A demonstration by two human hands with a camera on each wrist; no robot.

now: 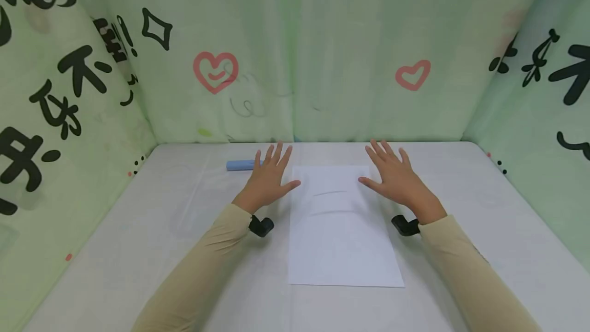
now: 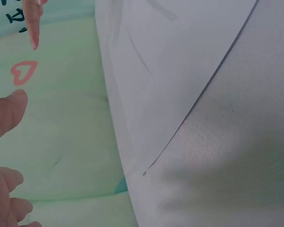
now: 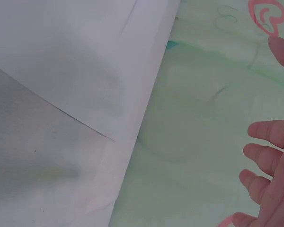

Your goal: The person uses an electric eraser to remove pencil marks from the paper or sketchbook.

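Observation:
A white sheet of paper (image 1: 343, 245) lies on the white table, with a few faint grey lines near its upper half. My left hand (image 1: 269, 178) is held over the table at the sheet's left edge, fingers spread and holding nothing. Behind its fingers lies a blue cylinder (image 1: 238, 165), partly hidden by the hand. On the other side, my right hand (image 1: 397, 181) hovers by the sheet's upper right edge, its fingers spread too and nothing in them. Both wrist views show fingertips against the green curtain, apart from the paper.
The white table (image 1: 184, 250) reaches back to a pale green curtain (image 1: 350, 24) with hearts and black characters drawn on it. Similar curtain walls stand at left and right. A black wrist camera (image 1: 261, 226) sits under the left wrist, another (image 1: 405, 225) under the right.

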